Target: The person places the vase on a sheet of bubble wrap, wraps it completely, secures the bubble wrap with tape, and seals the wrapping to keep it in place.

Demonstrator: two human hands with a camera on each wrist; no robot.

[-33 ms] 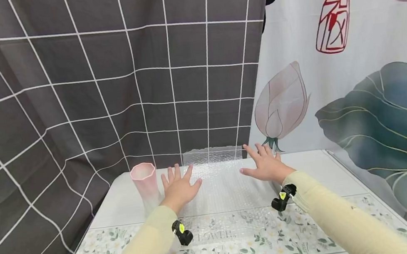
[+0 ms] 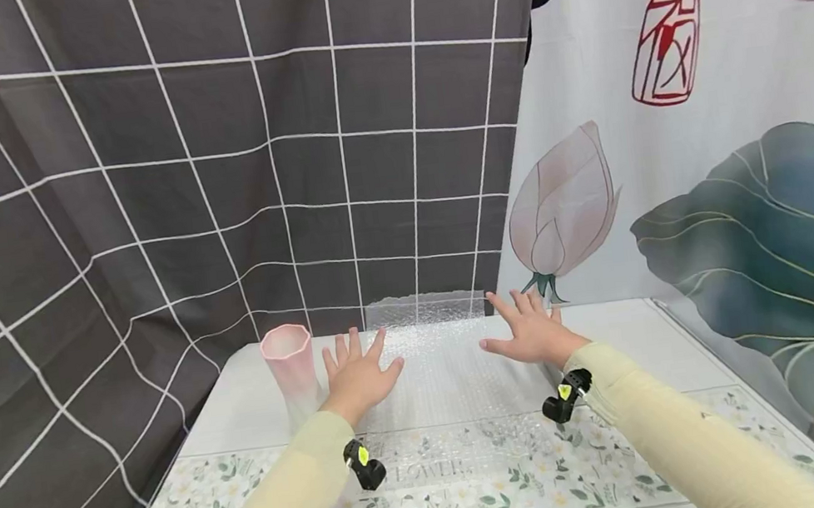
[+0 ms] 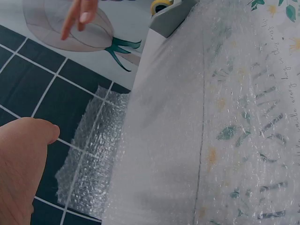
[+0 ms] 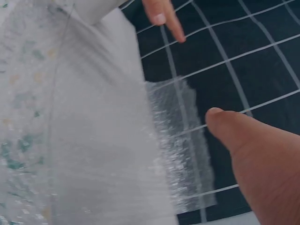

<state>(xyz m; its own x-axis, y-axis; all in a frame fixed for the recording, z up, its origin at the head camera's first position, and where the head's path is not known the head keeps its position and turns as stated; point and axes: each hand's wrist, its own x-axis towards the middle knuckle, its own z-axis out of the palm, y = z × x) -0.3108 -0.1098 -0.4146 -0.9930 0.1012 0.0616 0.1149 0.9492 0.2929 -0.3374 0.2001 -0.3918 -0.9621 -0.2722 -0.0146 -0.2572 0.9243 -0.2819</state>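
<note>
A sheet of clear bubble wrap (image 2: 438, 393) lies flat over the table, its far end reaching past the back edge; the left wrist view shows this end as a crinkled flap (image 3: 96, 154). My left hand (image 2: 363, 379) hovers above the sheet's left side with fingers spread, holding nothing. To its left stands a pink-and-white vase (image 2: 292, 368), upright with a wide faceted mouth. Over the right side of the sheet is my right hand (image 2: 532, 334), fingers also spread and holding nothing. A grey tape dispenser (image 3: 171, 18) with a yellow roll sits beyond, mostly hidden by the right hand in the head view.
The white table (image 2: 637, 353) carries a floral printed band (image 2: 626, 455) along its front. A dark gridded curtain (image 2: 218, 183) hangs behind and to the left. A white curtain with lotus prints (image 2: 584, 83) hangs at the right. Each wrist wears a black camera strap.
</note>
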